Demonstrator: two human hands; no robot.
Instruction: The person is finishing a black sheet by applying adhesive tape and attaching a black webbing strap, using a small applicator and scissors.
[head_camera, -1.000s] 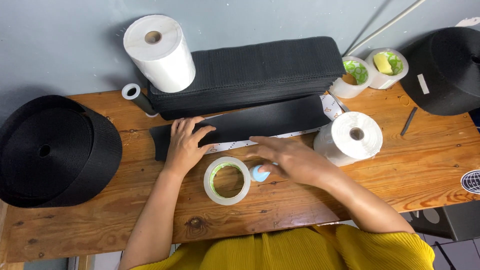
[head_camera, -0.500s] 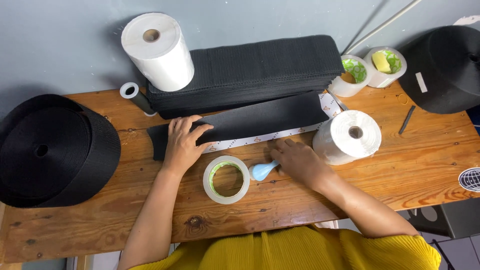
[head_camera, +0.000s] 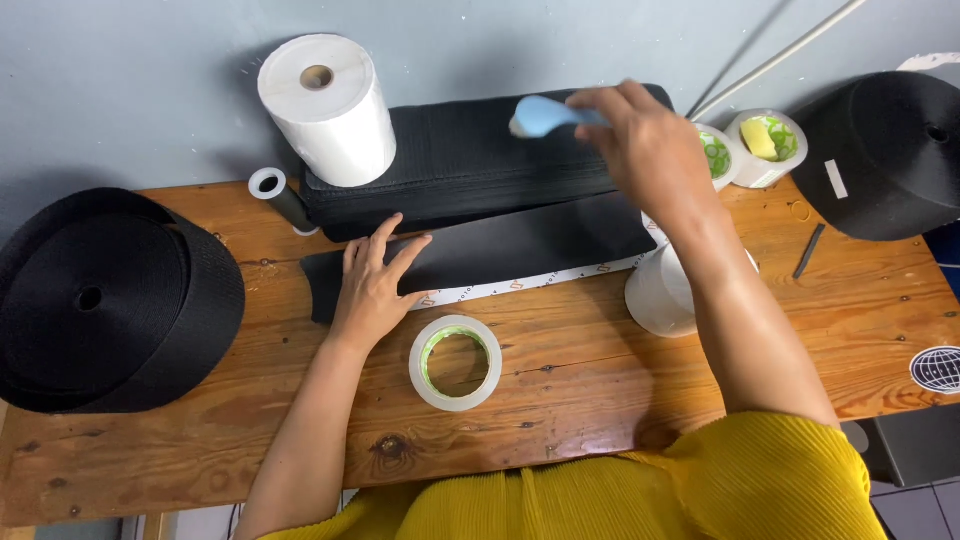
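Clearly, at far left a big black webbing roll (head_camera: 105, 300) sits on the counter (head_camera: 560, 400). Left of centre, the left hand (head_camera: 375, 285) lies flat, fingers spread, pinning the black strip (head_camera: 500, 250); it should keep pressing evenly so the strip cannot slide. Upper centre-right, the right hand (head_camera: 650, 140) grips a pale blue tool (head_camera: 545, 115), raised above the black stack (head_camera: 470, 160).

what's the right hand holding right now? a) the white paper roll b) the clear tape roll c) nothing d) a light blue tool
d: the right hand is raised over the black stack gripping a light blue tool, while the clear tape roll lies untouched on the wooden table.
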